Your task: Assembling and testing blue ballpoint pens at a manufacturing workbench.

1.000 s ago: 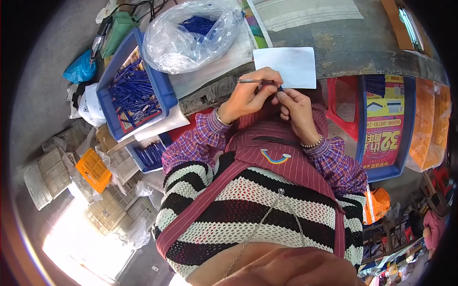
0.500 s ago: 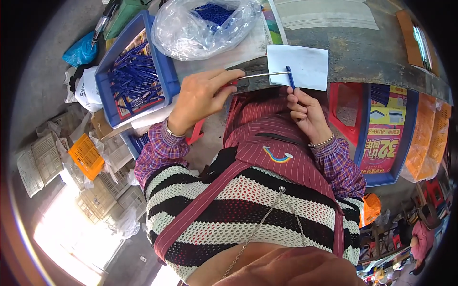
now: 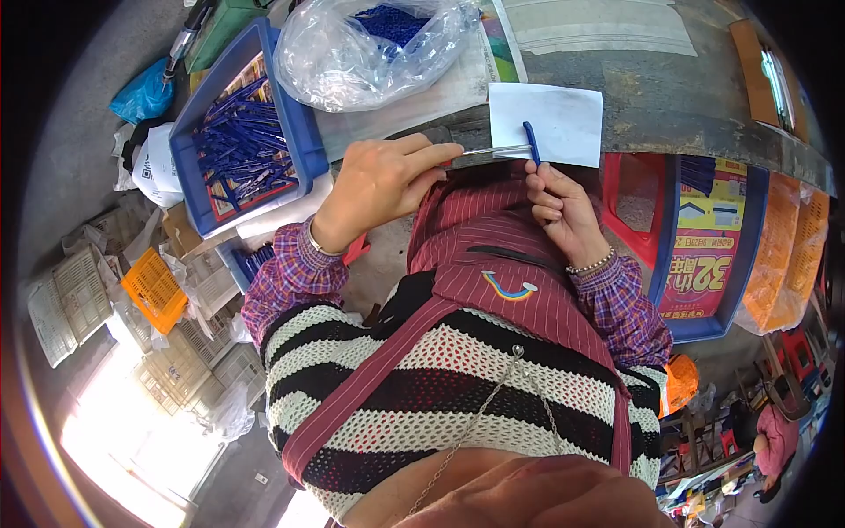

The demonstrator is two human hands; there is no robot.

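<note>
The left hand [image 3: 380,180] is pinching a thin metal rod [image 3: 491,150] between thumb and fingertips, pointing it across toward the right. The right hand [image 3: 568,207] is curling its fingers around a small blue pen part [image 3: 531,143], holding it upright just in front of the white sheet of paper [image 3: 546,123] lying at the near edge of the table [image 3: 669,97]. The rod's tip is meeting the blue piece right there between the two hands.

The rod looks stiff, light and slick, so it is probably best gripped near its back end, as it is now. The blue piece looks like light, hard plastic, easy to drop, and probably wants a firm hold low on its barrel.

Compared with half a second ago, the left hand is sitting closer in and lower, with the rod drawn nearer the blue piece; the right hand is gripping in much the same spot.

To the far left, the blue tray [image 3: 242,132] is holding many more blue parts, and the clear plastic bag [image 3: 370,48] beside it is holding others.
</note>
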